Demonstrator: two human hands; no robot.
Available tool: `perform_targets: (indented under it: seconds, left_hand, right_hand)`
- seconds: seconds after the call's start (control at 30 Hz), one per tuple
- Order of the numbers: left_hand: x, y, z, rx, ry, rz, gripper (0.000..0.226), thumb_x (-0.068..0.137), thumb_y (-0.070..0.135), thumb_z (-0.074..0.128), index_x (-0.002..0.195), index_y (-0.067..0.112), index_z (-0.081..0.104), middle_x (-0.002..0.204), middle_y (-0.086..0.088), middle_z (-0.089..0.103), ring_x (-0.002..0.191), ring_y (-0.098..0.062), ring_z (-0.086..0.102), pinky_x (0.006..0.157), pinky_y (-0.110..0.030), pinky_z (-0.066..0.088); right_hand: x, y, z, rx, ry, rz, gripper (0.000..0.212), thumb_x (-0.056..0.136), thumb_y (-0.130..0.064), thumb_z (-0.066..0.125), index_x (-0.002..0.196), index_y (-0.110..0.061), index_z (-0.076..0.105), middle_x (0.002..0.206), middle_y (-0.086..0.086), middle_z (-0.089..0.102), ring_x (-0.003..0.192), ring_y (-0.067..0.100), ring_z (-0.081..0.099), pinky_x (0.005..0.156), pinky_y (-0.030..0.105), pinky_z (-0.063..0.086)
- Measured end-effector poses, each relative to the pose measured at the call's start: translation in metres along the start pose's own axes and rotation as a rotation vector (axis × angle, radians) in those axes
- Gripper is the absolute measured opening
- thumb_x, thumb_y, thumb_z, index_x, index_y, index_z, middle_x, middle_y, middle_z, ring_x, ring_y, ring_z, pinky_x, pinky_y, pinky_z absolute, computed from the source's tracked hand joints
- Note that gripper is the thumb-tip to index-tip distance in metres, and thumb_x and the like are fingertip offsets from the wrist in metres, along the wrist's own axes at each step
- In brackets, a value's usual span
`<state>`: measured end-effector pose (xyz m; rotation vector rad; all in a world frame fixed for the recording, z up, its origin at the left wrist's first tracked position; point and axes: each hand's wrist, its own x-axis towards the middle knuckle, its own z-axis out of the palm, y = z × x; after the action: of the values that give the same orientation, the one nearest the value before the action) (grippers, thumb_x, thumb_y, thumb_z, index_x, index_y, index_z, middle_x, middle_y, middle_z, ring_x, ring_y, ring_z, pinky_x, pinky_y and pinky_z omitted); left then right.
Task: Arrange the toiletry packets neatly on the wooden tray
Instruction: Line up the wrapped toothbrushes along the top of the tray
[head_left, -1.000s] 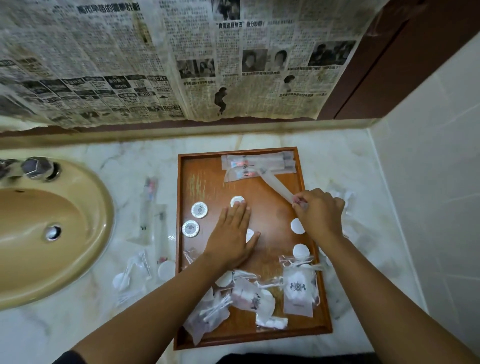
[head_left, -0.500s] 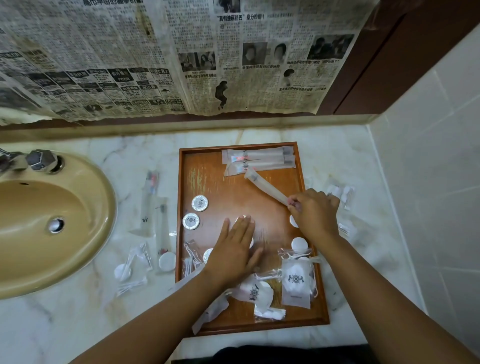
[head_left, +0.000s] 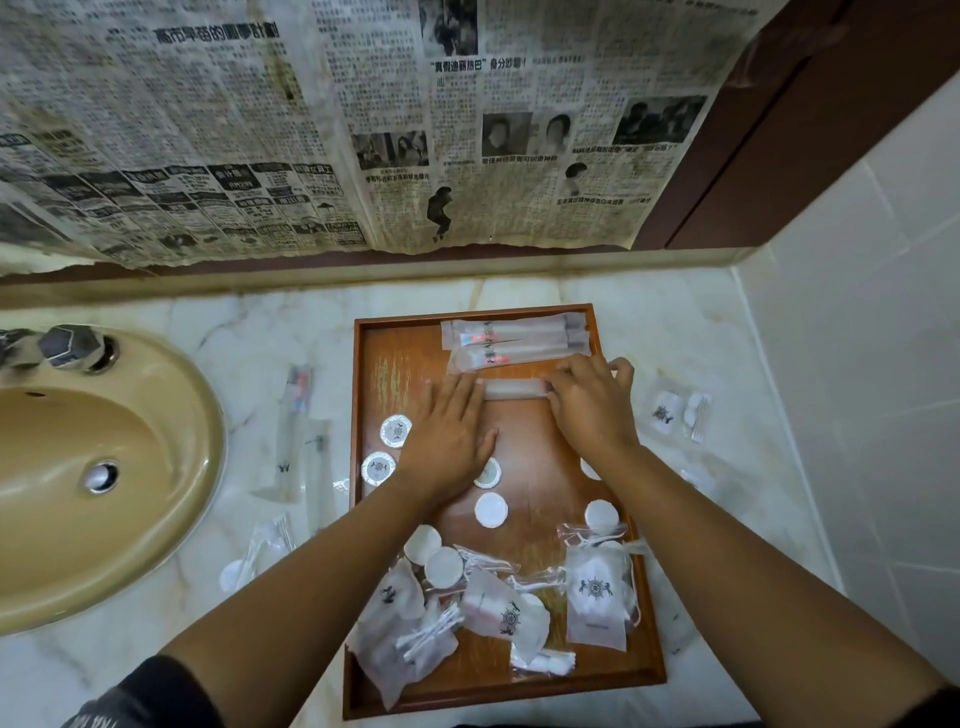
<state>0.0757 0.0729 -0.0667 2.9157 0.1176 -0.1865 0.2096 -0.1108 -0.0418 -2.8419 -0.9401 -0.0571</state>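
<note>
The left hand (head_left: 447, 434), flat with straight fingers, touches the long translucent packet (head_left: 514, 389) on the wooden tray (head_left: 540, 447); the right hand (head_left: 592, 402) pinches its right end.

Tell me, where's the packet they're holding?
Head view: the long packet lies across the far half of the tray, beside two other packets, left hand touching its left end, right hand gripping its right.
</note>
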Motion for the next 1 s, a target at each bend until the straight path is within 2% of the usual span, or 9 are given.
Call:
perform_targets:
  seconds: [0.07,0.23,0.37,0.5,0.6,0.7,0.77,0.87,1.0]
  left_hand:
    - [0.0,0.0,0.004,0.008,0.026,0.0,0.069,0.106,0.05,0.025,0.158,0.005,0.031,0.165,-0.018,0.028,0.156,-0.034,0.017,0.125,-0.059,0.011]
    - [0.003,0.001,0.01,0.005,0.133,-0.059,0.056,0.106,0.04,0.036,0.147,0.006,0.05,0.148,-0.022,0.046,0.144,-0.043,0.036,0.119,-0.068,0.021]
    - [0.006,-0.003,0.011,-0.006,0.241,-0.064,0.046,0.105,0.037,0.041,0.136,0.01,0.061,0.133,-0.02,0.053,0.127,-0.041,0.048,0.112,-0.06,0.029]
    - [0.011,-0.009,0.004,-0.054,0.35,-0.147,0.032,0.1,0.032,0.051,0.122,0.015,0.068,0.124,-0.014,0.057,0.113,-0.034,0.051,0.1,-0.049,0.031]
    - [0.013,-0.011,0.004,-0.071,0.354,-0.231,0.036,0.095,0.035,0.056,0.123,0.016,0.068,0.117,-0.011,0.061,0.105,-0.032,0.056,0.1,-0.049,0.03]
    - [0.014,-0.012,0.006,-0.124,0.332,-0.28,0.041,0.093,0.04,0.056,0.123,0.016,0.067,0.116,-0.01,0.062,0.106,-0.032,0.057,0.099,-0.051,0.031]
    - [0.013,-0.011,0.004,-0.113,0.335,-0.268,0.038,0.093,0.042,0.057,0.119,0.018,0.069,0.115,-0.009,0.061,0.106,-0.031,0.056,0.1,-0.05,0.03]
    - [0.015,-0.008,0.004,-0.06,0.315,-0.16,0.027,0.093,0.037,0.066,0.113,0.019,0.072,0.114,-0.007,0.063,0.107,-0.031,0.055,0.101,-0.052,0.03]
    - [0.022,-0.002,0.004,-0.031,0.286,-0.115,0.015,0.096,0.03,0.063,0.099,0.019,0.073,0.096,-0.002,0.068,0.095,-0.029,0.057,0.095,-0.051,0.031]
  right_hand:
    - [-0.006,0.006,0.005,0.036,0.074,0.013,0.018,0.086,-0.015,0.073,0.1,-0.024,0.079,0.103,-0.002,0.068,0.102,0.025,0.06,0.098,0.048,0.027]
    - [-0.018,0.024,0.01,0.04,0.238,0.09,0.011,0.088,-0.022,0.07,0.096,-0.024,0.078,0.104,-0.005,0.072,0.102,0.024,0.062,0.098,0.048,0.03]
    - [-0.012,0.032,0.012,-0.027,0.158,0.121,0.012,0.088,-0.024,0.074,0.099,-0.023,0.078,0.104,-0.001,0.075,0.099,0.026,0.061,0.093,0.047,0.033]
    - [-0.006,0.03,0.012,-0.031,0.097,0.121,0.004,0.085,-0.025,0.078,0.088,-0.024,0.079,0.099,-0.003,0.075,0.095,0.025,0.06,0.089,0.045,0.03]
    - [-0.008,0.029,0.015,-0.028,0.099,0.137,0.007,0.085,-0.025,0.077,0.092,-0.023,0.08,0.098,-0.001,0.075,0.093,0.027,0.06,0.088,0.045,0.032]
    - [-0.009,0.03,0.016,-0.005,0.095,0.149,0.011,0.086,-0.026,0.077,0.096,-0.023,0.081,0.101,0.0,0.073,0.096,0.027,0.06,0.088,0.045,0.033]
    - [-0.009,0.03,0.016,-0.001,0.087,0.148,0.011,0.086,-0.026,0.077,0.096,-0.023,0.081,0.101,0.001,0.072,0.096,0.027,0.06,0.087,0.046,0.034]
    - [-0.009,0.029,0.014,0.007,0.071,0.164,0.013,0.087,-0.027,0.077,0.098,-0.023,0.081,0.102,0.002,0.072,0.096,0.027,0.06,0.086,0.045,0.033]
    - [-0.015,0.016,0.001,0.133,0.018,0.318,0.021,0.089,-0.032,0.072,0.109,-0.026,0.072,0.105,-0.001,0.07,0.099,0.024,0.06,0.089,0.045,0.034]
